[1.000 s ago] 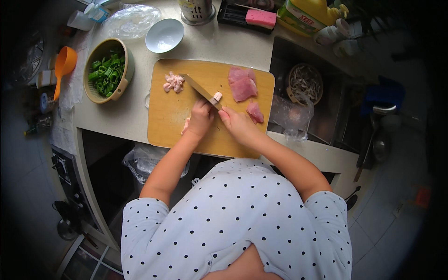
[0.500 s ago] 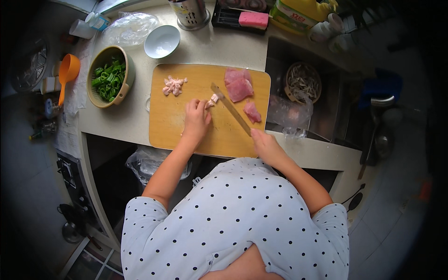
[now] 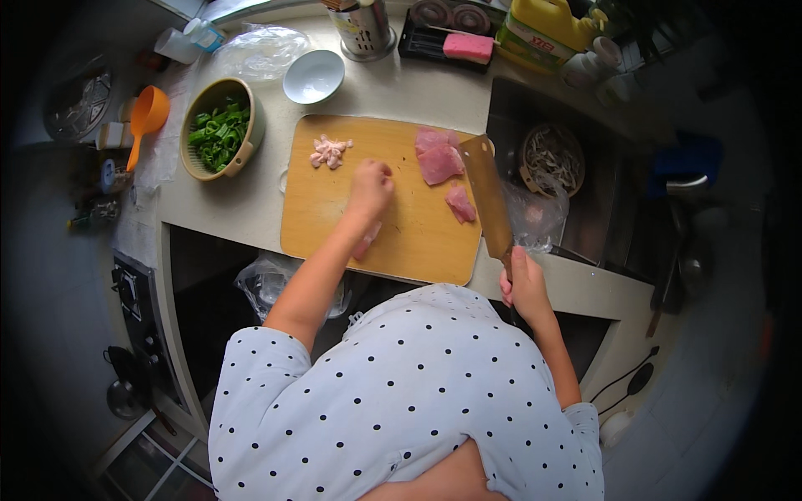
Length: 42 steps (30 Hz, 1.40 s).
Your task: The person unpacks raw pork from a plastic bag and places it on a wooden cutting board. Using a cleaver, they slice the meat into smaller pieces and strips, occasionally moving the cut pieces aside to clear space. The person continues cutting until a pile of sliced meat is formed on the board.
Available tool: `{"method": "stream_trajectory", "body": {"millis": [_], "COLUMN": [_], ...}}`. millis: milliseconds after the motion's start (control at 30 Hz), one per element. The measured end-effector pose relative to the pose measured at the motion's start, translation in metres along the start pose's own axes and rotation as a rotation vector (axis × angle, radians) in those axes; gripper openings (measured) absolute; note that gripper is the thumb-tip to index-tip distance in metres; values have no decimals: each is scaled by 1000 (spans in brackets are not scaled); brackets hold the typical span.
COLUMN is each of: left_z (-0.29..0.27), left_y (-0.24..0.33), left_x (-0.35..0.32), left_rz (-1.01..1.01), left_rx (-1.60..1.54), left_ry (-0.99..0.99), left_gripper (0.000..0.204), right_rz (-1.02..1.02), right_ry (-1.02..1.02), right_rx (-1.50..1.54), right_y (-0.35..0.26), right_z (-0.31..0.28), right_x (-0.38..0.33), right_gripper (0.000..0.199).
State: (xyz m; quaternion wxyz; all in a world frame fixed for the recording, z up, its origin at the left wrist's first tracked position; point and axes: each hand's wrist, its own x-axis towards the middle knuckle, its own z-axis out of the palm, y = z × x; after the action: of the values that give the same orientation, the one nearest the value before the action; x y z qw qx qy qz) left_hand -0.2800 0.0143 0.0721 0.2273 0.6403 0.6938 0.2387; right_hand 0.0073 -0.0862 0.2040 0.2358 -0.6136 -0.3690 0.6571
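Note:
My right hand (image 3: pixel 528 282) grips the handle of a cleaver (image 3: pixel 488 196), its broad blade raised over the right edge of the wooden cutting board (image 3: pixel 418 238). Above the board's middle, my left hand (image 3: pixel 370 188) has its fingers curled together; what they hold, if anything, is hidden. Partly behind the left forearm lies a pinkish meat piece (image 3: pixel 365 242). A small heap of pale pink-white cut pieces (image 3: pixel 331 152) rests at the board's upper left. On the right lie larger slabs of raw pink meat (image 3: pixel 439 157), with a smaller meat piece (image 3: pixel 459 204) below them.
Left of the board stands a colander (image 3: pixel 247 152) of cut green peppers. A white bowl (image 3: pixel 313 77) and a metal utensil holder (image 3: pixel 366 33) sit behind. The sink (image 3: pixel 601 196) at right contains a basket (image 3: pixel 528 177) of greyish strips and a plastic bag (image 3: pixel 535 219).
The cleaver has swung up and right, away from the board's middle. The small white pieces by my left fingers no longer show. The view has shifted slightly.

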Motion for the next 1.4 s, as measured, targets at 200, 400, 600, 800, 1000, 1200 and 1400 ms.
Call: {"method": "stream_trajectory", "body": {"millis": [200,400,600,800,1000,1200,1400], "left_z": [-74,-90,-44,-23,-31,29,187], "left_y": [-55,-32,-10,-28,19,204,292], "left_x": [8,-48,-105,-88,-57,-24,16], "left_rz": [87,70,37,-103,-613,-361,-386], "left_rx": [-100,-37,261,205,-852,-1347,-823], "left_ry": [29,-128,-120,-133,-564,-1254,-1299], "left_gripper": [22,51,57,47,47,55,43], "right_rz": [-64,-77,-136,-176,-223,-247,-236], "right_ry": [5,50,119,197,308,407,473], "right_rx": [32,24,81,168,301,434,548], "right_y": [5,7,13,27,54,78,109], "right_z": [-14,-33,-56,-86,-119,-140,-149], "right_x": [-5,-24,-47,-78,-119,-143,-156], "right_gripper": [48,47,49,51,53,59,62]}}
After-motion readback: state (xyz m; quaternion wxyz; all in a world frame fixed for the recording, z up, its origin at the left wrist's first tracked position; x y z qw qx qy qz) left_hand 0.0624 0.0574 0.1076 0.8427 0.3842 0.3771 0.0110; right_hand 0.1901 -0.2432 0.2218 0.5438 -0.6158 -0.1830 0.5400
